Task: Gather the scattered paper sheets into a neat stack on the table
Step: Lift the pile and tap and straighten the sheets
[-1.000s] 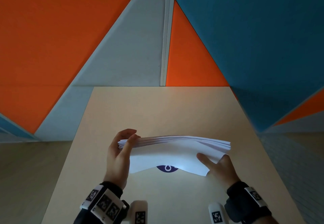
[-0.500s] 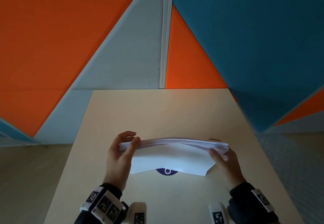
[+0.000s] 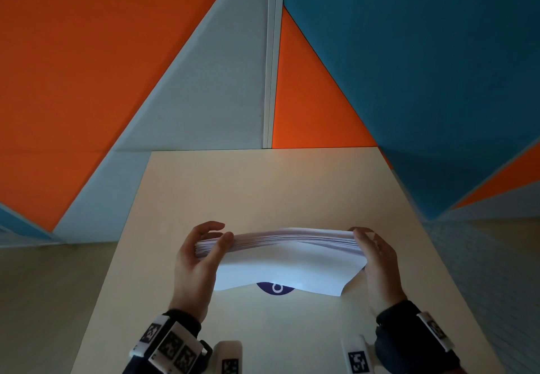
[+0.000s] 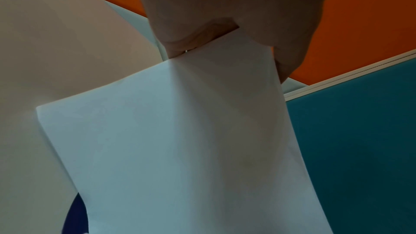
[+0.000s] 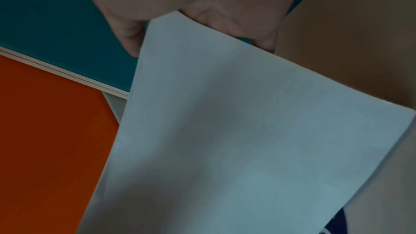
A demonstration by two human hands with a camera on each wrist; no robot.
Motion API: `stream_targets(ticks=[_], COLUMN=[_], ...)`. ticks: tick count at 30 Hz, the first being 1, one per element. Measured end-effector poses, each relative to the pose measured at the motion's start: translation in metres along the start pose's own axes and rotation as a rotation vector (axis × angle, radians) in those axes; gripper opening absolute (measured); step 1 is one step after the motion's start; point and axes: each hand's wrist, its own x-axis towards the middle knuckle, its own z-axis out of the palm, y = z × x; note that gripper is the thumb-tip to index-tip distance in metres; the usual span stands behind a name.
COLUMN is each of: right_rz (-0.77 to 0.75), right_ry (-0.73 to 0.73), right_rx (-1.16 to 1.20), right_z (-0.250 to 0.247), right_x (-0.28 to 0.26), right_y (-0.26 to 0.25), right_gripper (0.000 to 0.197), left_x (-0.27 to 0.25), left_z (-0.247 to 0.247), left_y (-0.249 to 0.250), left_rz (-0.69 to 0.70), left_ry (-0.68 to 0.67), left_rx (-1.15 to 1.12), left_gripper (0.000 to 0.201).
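Since a second ago the right hand (image 3: 377, 265) has moved from lying flat under the stack's near right corner to the stack's right end, where it now cups that edge; the left hand (image 3: 195, 259) has kept its hold at the left end. One stack of paper sheets (image 3: 292, 253) is held between the two hands, standing on its long edge above the tabletop (image 3: 263, 186), its upper edges fanned slightly so that the separate sheets show as thin lines; their number cannot be counted. The left fingers (image 3: 209, 229) curl over the top at 9 o'clock of the stack, the thumb pressing the near face, so this hand grips the paper. At 3 o'clock the right fingers (image 3: 363, 232) wrap the end of the stack, narrow around it, as the right wrist view also shows. The nearest sheet sags toward the person, and its lower right corner bends. One dark blue round mark (image 3: 276, 288) on the tabletop peeps out below the sheet's lower edge, at 6 o'clock of the stack. Behind the tabletop stand orange, grey and blue wall panels (image 3: 409, 66).
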Motion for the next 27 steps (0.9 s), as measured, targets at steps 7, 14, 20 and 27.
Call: stream_targets(ticks=[7, 14, 20, 27], right_rz=[-0.043, -0.033, -0.035, -0.005], right_ry=[-0.013, -0.006, 0.020, 0.059], right_rx=[-0.107, -0.081, -0.009, 0.034], right_z=[-0.003, 0.004, 0.007, 0.007], right_x=[0.001, 0.000, -0.002, -0.004], right_y=[-0.005, -0.010, -0.011, -0.012], right_gripper=[0.015, 0.025, 0.034, 0.023], left_x=[-0.001, 0.002, -0.001, 0.000], left_z=[-0.001, -0.002, 0.003, 0.002], left_y=[0.000, 0.001, 0.004, 0.005], left_rz=[0.012, 0.000, -0.020, -0.016], left_ry=[-0.008, -0.020, -0.013, -0.008], left_rx=[0.001, 0.014, -0.014, -0.038], left_gripper=[0.020, 0.024, 0.011, 0.010])
